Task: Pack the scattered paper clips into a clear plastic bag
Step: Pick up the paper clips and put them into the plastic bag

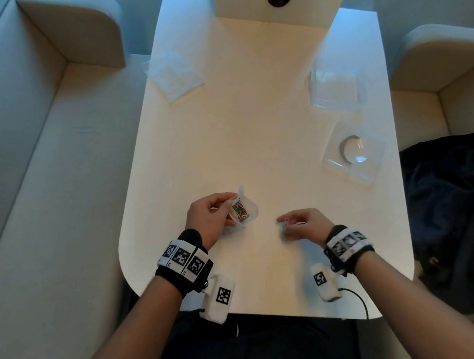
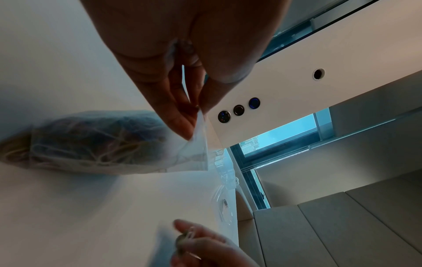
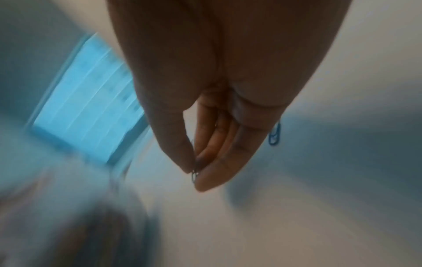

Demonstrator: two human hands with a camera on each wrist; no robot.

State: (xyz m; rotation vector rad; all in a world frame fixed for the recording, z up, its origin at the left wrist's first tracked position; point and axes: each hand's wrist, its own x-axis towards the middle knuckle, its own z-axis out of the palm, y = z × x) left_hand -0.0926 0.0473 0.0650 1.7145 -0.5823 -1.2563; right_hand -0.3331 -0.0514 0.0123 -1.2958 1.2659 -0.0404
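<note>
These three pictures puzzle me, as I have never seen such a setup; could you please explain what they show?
No machine here: a person wears three cameras. The head view looks down at a white table. The other two views look along each wrist at the fingers. The left hand pinches the rim of a small clear bag already holding coloured paper clips. The right hand pinches a paper clip in a blurred picture. Empty-looking clear bags and clear plastic packaging lie farther back.

1. On the table [image 1: 248, 100], your left hand [image 1: 209, 217] holds the bag [image 1: 243, 209] with paper clips [image 1: 240, 211] inside.
2. Your right hand [image 1: 307, 224], to its right, pinches a clip [image 3: 194, 176].
3. Two plastic trays [image 1: 352, 156] lie far right.
</note>
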